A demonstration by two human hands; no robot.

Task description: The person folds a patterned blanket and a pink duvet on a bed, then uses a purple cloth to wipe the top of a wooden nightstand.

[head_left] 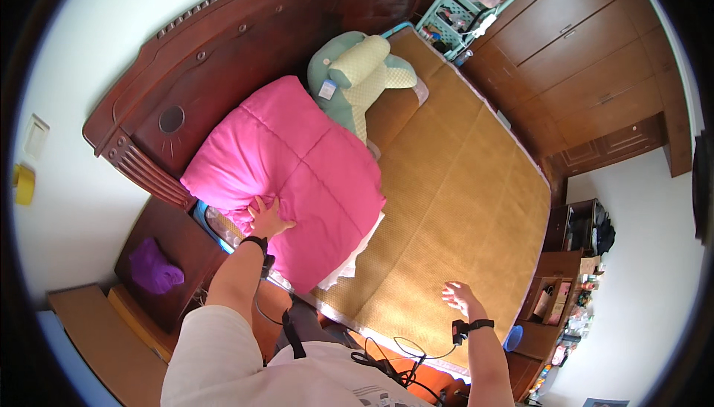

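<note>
A puffy pink quilt (pixel 320 176) lies folded on the left part of the bed, against the headboard. My left hand (pixel 269 219) presses on its near left side with the fingers spread. Some white cloth (pixel 355 257) shows from under the quilt's right edge. My right hand (pixel 462 298) hovers over the tan bed mat (pixel 439 191), holding nothing, its fingers apart and slightly curled. Beyond the quilt rests a green and cream stuffed toy pillow (pixel 361 79), with a brown pillow partly hidden beneath it.
A dark wooden headboard (pixel 245 57) runs along the far left. A nightstand (pixel 141 236) with a purple cloth (pixel 155 267) stands at the left. At the far right are a mint shelf rack (pixel 457 13) and wooden wardrobes (pixel 580 57). Black cables (pixel 387 366) hang before my body.
</note>
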